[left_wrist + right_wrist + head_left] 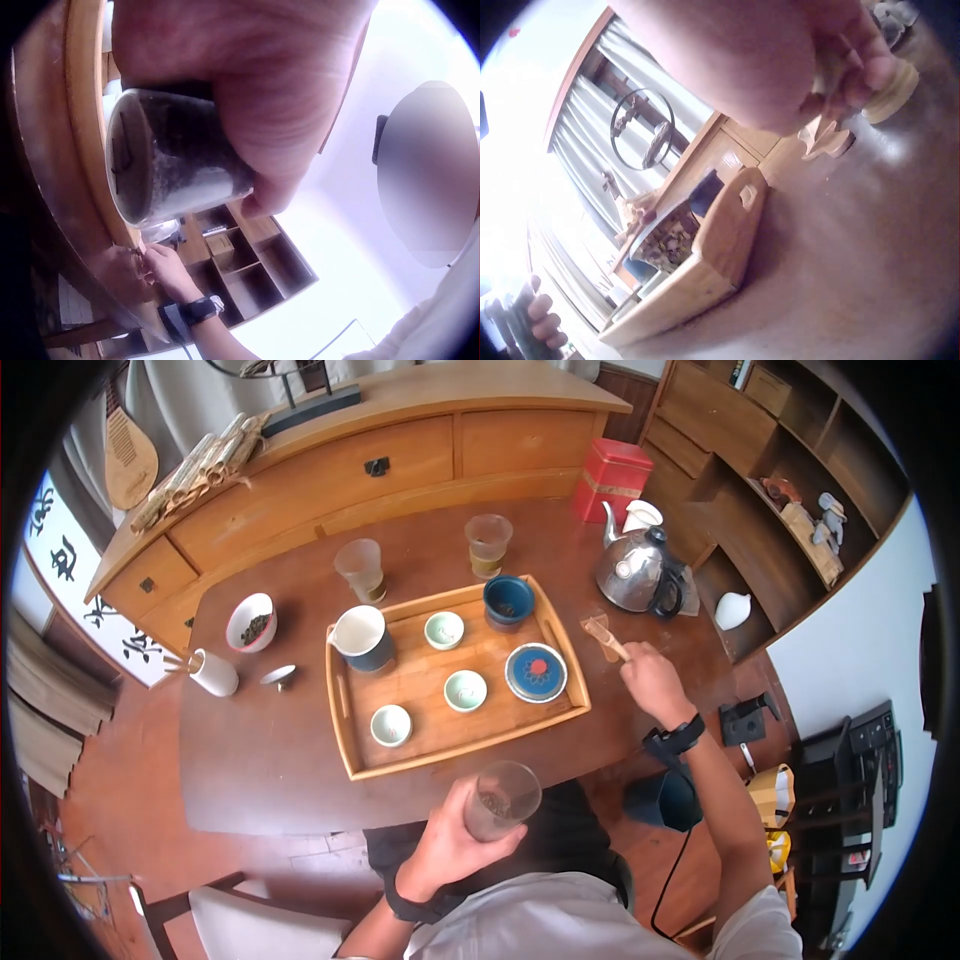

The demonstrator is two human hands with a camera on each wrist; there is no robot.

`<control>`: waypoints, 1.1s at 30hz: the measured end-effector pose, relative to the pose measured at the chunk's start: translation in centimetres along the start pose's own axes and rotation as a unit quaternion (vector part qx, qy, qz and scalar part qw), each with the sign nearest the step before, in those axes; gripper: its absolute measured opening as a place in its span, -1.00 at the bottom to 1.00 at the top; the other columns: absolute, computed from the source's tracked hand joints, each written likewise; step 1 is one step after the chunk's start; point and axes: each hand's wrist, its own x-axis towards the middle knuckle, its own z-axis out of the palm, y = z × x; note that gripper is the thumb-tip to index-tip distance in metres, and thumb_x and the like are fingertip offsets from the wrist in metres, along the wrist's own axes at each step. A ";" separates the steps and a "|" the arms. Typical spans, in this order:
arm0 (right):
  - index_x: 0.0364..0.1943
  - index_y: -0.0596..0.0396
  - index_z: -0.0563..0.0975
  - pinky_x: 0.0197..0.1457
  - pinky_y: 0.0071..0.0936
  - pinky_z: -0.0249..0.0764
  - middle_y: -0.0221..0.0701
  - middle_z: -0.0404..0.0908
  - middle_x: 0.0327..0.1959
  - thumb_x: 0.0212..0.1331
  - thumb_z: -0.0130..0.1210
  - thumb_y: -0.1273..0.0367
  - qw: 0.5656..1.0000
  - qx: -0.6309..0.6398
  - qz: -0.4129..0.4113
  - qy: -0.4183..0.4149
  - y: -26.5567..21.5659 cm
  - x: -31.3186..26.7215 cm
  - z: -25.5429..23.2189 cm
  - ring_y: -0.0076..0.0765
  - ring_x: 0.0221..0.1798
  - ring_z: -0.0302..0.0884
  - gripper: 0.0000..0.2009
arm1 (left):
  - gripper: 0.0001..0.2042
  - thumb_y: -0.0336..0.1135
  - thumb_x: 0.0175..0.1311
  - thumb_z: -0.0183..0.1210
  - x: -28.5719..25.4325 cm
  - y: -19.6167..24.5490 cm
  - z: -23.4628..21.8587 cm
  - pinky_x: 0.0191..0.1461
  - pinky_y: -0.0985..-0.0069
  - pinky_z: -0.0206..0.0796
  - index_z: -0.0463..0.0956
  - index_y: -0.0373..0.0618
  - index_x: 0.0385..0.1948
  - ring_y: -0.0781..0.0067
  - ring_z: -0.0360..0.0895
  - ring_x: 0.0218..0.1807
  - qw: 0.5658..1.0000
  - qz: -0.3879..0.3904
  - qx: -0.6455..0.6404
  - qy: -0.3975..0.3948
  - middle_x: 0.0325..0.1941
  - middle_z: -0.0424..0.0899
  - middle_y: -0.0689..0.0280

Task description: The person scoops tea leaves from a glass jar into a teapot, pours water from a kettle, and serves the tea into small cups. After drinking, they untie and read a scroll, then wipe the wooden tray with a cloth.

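Observation:
My left hand [447, 835] grips a clear tumbler [503, 808] with dark leaf-like bits inside, in front of the table edge. In the left wrist view the tumbler [176, 161] is tilted sideways, fingers wrapped around it. Over the table's right part, my right hand [655, 682] pinches the handle of a small wooden tool with a flared end [602, 635]. Beside the fingers in the right wrist view are that wooden end [826, 141] and a pale yellow round piece [892, 94]. A wooden tray [420, 755] between the hands bears small pale green cups [465, 691], a pitcher [362, 638] and a blue patterned lidded vessel [536, 672].
Behind the right hand stands a steel kettle [632, 572], with a red tin [612, 478] farther back. Two clear cups [360, 568] are behind the tray. At left are a bowl of dark leaves [251, 622], a white tool holder [214, 673] and a small strainer-like piece [279, 676].

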 end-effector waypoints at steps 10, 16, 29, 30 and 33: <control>-0.13 0.17 0.63 -0.29 -0.59 0.38 -0.44 0.50 -0.34 0.29 0.12 0.44 0.940 0.320 -0.094 -0.075 -8.4 -3.2 -12.3 -0.51 -0.37 0.47 -0.84 | -0.39 -0.21 -0.06 0.48 1.2 -0.1 -1.6 0.05 0.23 0.49 0.40 -0.14 0.06 -0.04 0.61 0.03 0.997 -0.029 0.074 -0.020 -0.01 0.63 0.06; -0.19 0.11 0.60 -0.24 -0.43 0.50 -0.34 0.49 -0.32 0.13 0.17 0.46 0.936 0.153 -0.292 -0.120 -14.5 -4.1 -11.9 -0.23 -0.25 0.53 -0.84 | -0.42 -0.25 -0.01 0.41 1.4 1.0 -1.9 0.03 0.21 0.48 0.38 -0.12 0.09 -0.08 0.58 0.01 0.990 -0.033 0.112 -0.077 0.03 0.61 0.03; -0.24 0.12 0.55 -0.22 -0.30 0.47 -0.28 0.45 -0.34 0.24 0.10 0.43 0.898 0.233 -0.295 -0.228 -14.2 -3.7 -7.3 -0.14 -0.26 0.50 -0.91 | -0.46 -0.26 -0.01 0.39 1.0 0.9 -1.9 -0.03 0.20 0.48 0.38 -0.13 0.05 -0.06 0.59 -0.03 0.984 -0.043 0.130 -0.113 -0.03 0.62 0.05; -0.23 0.12 0.56 -0.21 -0.29 0.46 -0.27 0.46 -0.34 0.28 0.09 0.41 0.897 0.243 -0.284 -0.238 -14.0 -3.7 -7.2 -0.12 -0.26 0.50 -0.91 | -0.46 -0.26 -0.01 0.39 1.0 1.0 -1.9 -0.03 0.20 0.47 0.38 -0.13 0.04 -0.06 0.59 -0.03 0.984 -0.046 0.130 -0.115 -0.03 0.62 0.05; -0.21 0.12 0.57 -0.19 -0.28 0.46 -0.27 0.49 -0.31 0.31 0.08 0.40 0.893 0.286 -0.231 -0.260 -13.8 -3.7 -7.0 -0.10 -0.24 0.51 -0.89 | -0.46 -0.26 0.00 0.39 1.0 0.7 -1.8 -0.03 0.20 0.47 0.39 -0.13 0.04 -0.06 0.59 -0.04 0.985 -0.048 0.128 -0.104 -0.04 0.62 0.05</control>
